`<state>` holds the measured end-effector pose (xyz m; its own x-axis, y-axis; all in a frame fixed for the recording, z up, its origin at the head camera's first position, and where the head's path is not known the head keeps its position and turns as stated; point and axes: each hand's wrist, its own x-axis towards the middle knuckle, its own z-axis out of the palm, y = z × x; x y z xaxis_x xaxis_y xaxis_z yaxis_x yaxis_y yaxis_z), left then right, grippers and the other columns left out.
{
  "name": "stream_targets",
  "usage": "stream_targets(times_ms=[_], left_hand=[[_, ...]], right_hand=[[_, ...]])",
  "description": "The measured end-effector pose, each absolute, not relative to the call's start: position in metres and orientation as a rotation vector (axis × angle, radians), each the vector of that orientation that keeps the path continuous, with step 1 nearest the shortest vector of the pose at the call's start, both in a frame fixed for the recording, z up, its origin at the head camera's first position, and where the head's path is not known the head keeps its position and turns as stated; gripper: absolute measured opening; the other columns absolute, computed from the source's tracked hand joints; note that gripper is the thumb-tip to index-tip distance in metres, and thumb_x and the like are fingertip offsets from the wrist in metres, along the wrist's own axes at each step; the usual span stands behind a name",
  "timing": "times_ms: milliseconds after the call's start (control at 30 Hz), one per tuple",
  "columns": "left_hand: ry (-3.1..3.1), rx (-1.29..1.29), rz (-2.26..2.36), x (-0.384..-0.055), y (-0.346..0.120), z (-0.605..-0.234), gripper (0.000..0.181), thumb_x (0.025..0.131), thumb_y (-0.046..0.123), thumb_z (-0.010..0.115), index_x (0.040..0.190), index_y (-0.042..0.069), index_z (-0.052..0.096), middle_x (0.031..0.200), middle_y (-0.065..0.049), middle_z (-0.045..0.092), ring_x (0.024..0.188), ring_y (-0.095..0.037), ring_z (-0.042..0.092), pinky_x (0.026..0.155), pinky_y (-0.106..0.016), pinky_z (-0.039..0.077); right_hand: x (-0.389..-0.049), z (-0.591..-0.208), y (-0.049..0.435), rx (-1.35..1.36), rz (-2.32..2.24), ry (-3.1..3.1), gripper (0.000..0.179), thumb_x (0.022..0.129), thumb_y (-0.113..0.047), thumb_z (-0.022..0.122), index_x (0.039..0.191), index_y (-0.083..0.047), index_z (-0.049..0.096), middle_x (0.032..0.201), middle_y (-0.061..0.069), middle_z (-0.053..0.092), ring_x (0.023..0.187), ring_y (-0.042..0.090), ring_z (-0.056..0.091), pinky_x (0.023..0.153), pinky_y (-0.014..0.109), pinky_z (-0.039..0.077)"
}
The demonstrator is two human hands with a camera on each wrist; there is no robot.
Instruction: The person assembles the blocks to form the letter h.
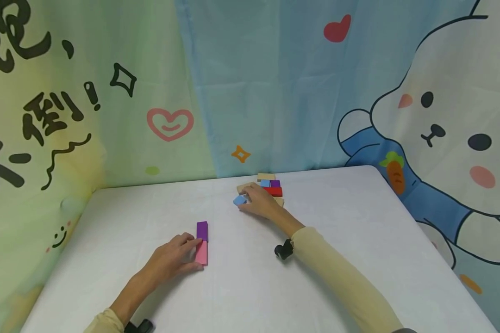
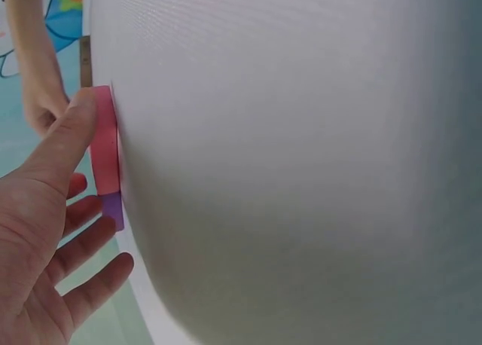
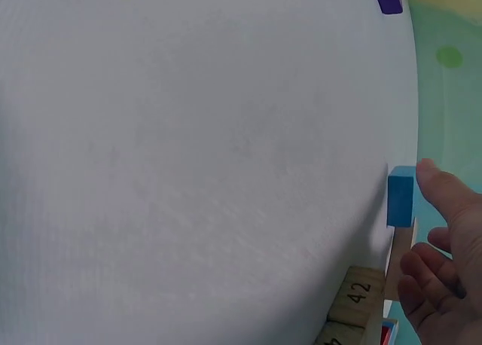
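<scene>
On the white table, a pink block (image 1: 202, 253) lies end to end with a purple block (image 1: 202, 231). My left hand (image 1: 172, 254) pinches the pink block, thumb at its near end and index finger by the seam with the purple one. In the left wrist view the thumb overlaps the end of the pink block (image 2: 105, 145), and the other fingers spread past the purple block (image 2: 112, 209). Farther back, my right hand (image 1: 260, 202) holds a blue block (image 1: 239, 200) between thumb and fingers. The right wrist view shows the thumb tip at one end of the blue block (image 3: 401, 198).
Around the right hand lies a cluster: wooden blocks (image 1: 266, 176), a red block (image 1: 273, 191), a small blue block (image 1: 265, 183) and another purple block (image 1: 275, 183). One wooden block (image 3: 357, 294) bears the number 42. A printed curtain (image 1: 250, 92) hangs behind the table's far edge.
</scene>
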<state>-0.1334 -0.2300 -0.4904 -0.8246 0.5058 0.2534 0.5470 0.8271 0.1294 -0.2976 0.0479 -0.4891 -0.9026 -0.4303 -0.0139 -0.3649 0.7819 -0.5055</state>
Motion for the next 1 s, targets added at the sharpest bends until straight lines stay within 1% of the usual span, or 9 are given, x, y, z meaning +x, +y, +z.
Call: stream_targets(times_ms=[67,200,267,400,533,600,767,867,1000], left_hand=[[-2.829,-0.809,-0.294,-0.134,-0.229,-0.490,0.067,0.071,0.052,0.079,0.125,0.015,0.066,0.113,-0.001,0.061,0.098,-0.015,0.060,0.072,-0.031,0.057],[-2.881,-0.818,-0.305,-0.135,-0.229,-0.488,0.068,0.074,0.051,0.078,0.131,0.018,0.062,0.126,-0.005,0.060,0.110,-0.022,0.061,0.078,-0.037,0.059],[-2.902,-0.834,-0.316,-0.135,-0.229,-0.487,0.068,0.075,0.050,0.077,0.133,0.019,0.060,0.133,-0.008,0.058,0.117,-0.026,0.059,0.082,-0.041,0.058],[-2.943,-0.867,-0.313,-0.136,-0.229,-0.486,0.066,0.079,0.051,0.073,0.136,0.022,0.057,0.141,-0.012,0.053,0.124,-0.031,0.056,0.089,-0.047,0.056],[-2.972,-0.866,-0.304,-0.137,-0.230,-0.487,0.064,0.081,0.053,0.070,0.136,0.023,0.058,0.143,-0.012,0.052,0.125,-0.032,0.054,0.088,-0.048,0.056],[-2.979,-0.857,-0.320,-0.137,-0.230,-0.487,0.063,0.080,0.054,0.070,0.135,0.024,0.059,0.143,-0.012,0.052,0.125,-0.033,0.054,0.086,-0.049,0.056],[-2.982,-0.847,-0.332,-0.136,-0.230,-0.490,0.063,0.080,0.056,0.068,0.134,0.025,0.059,0.142,-0.012,0.052,0.125,-0.033,0.054,0.084,-0.049,0.057],[-2.980,-0.851,-0.329,-0.135,-0.230,-0.490,0.063,0.081,0.057,0.067,0.135,0.025,0.059,0.142,-0.012,0.052,0.124,-0.033,0.055,0.083,-0.049,0.057],[-2.963,-0.846,-0.314,-0.137,-0.230,-0.490,0.064,0.080,0.057,0.068,0.134,0.025,0.059,0.142,-0.011,0.052,0.124,-0.032,0.055,0.083,-0.048,0.057]], right_hand=[[-0.299,-0.488,0.049,-0.617,-0.773,2.843,0.053,0.086,-0.036,0.073,0.131,-0.014,0.057,0.133,0.005,0.054,0.123,0.021,0.052,0.103,0.037,0.050],[-0.305,-0.487,0.054,-0.578,-0.757,2.865,0.060,0.086,-0.043,0.070,0.135,-0.011,0.054,0.127,0.008,0.055,0.113,0.021,0.057,0.099,0.037,0.052],[-0.309,-0.488,0.057,-0.562,-0.742,2.889,0.060,0.087,-0.044,0.069,0.134,-0.009,0.055,0.125,0.009,0.056,0.109,0.022,0.059,0.097,0.037,0.052],[-0.315,-0.492,0.064,-0.524,-0.759,2.926,0.054,0.091,-0.039,0.066,0.133,-0.006,0.056,0.122,0.010,0.058,0.106,0.022,0.058,0.097,0.036,0.052],[-0.320,-0.496,0.064,-0.482,-0.830,2.948,0.044,0.093,-0.033,0.064,0.128,-0.007,0.059,0.112,0.010,0.058,0.097,0.019,0.055,0.090,0.033,0.053],[-0.323,-0.498,0.061,-0.454,-0.840,2.960,0.040,0.093,-0.032,0.064,0.125,-0.008,0.061,0.107,0.009,0.058,0.093,0.019,0.052,0.086,0.032,0.053],[-0.326,-0.497,0.049,-0.365,-0.717,2.981,0.041,0.094,-0.037,0.061,0.121,-0.007,0.062,0.107,0.010,0.058,0.098,0.022,0.053,0.089,0.034,0.053],[-0.329,-0.497,0.040,-0.306,-0.638,2.992,0.046,0.093,-0.041,0.060,0.123,-0.006,0.060,0.113,0.011,0.059,0.105,0.025,0.054,0.093,0.038,0.053],[-0.334,-0.497,0.030,-0.231,-0.590,3.025,0.055,0.091,-0.045,0.059,0.130,-0.007,0.055,0.123,0.014,0.058,0.113,0.029,0.052,0.098,0.044,0.051]])
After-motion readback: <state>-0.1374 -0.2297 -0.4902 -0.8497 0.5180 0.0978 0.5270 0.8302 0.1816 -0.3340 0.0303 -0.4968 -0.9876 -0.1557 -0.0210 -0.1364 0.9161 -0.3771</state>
